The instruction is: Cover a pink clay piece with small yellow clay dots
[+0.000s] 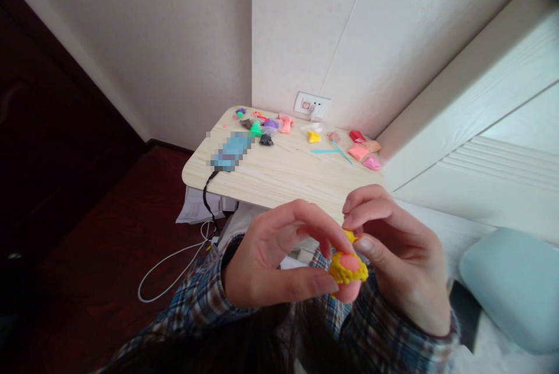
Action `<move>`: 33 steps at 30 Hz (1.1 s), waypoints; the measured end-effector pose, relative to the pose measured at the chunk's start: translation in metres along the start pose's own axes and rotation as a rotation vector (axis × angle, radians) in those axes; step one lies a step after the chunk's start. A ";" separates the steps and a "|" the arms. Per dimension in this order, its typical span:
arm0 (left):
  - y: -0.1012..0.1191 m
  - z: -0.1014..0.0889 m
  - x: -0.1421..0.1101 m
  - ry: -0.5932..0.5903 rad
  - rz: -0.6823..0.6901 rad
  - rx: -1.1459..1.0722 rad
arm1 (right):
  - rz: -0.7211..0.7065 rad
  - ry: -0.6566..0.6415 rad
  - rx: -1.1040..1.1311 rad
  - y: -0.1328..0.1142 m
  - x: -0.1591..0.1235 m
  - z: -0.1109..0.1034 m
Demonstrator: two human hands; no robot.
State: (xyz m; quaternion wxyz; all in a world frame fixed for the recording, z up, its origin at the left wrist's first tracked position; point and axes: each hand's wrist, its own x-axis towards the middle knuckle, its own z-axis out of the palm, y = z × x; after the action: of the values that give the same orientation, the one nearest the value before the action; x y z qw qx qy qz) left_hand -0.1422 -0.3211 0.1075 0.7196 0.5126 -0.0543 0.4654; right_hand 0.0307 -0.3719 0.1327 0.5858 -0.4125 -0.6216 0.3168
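Between the thumb and fingers of my left hand [273, 272] is a small modelling clay figure [349, 272], pink with a bumpy yellow band around it. It is held up in front of the table's near edge. Just above the figure, my right hand [404, 263] pinches a small bit of yellow clay [350, 236] between thumb and fingertips. The two hands are close together, and I cannot tell whether that bit touches the figure. Part of the figure is hidden behind my left fingers.
On the pale wooden table [279, 179] lie several bags of coloured clay [359, 152], a yellow clay lump [314, 137], blue sticks [325, 151] and a blurred device [231, 151] with a black cable. A wall socket [312, 105] sits behind. A light blue rounded object [510, 286] is at right.
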 end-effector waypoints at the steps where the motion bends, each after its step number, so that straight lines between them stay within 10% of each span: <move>1: 0.000 0.000 0.001 -0.001 0.001 -0.004 | 0.001 0.002 -0.002 0.000 0.000 0.000; 33: -0.005 0.000 0.006 0.013 -0.005 -0.107 | 0.028 0.169 0.226 0.015 0.003 0.005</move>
State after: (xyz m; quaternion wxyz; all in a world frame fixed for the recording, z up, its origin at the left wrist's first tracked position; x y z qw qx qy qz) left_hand -0.1351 -0.3180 0.1072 0.7473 0.4707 -0.0734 0.4633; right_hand 0.0276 -0.3624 0.1204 0.6743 -0.3775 -0.5247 0.3570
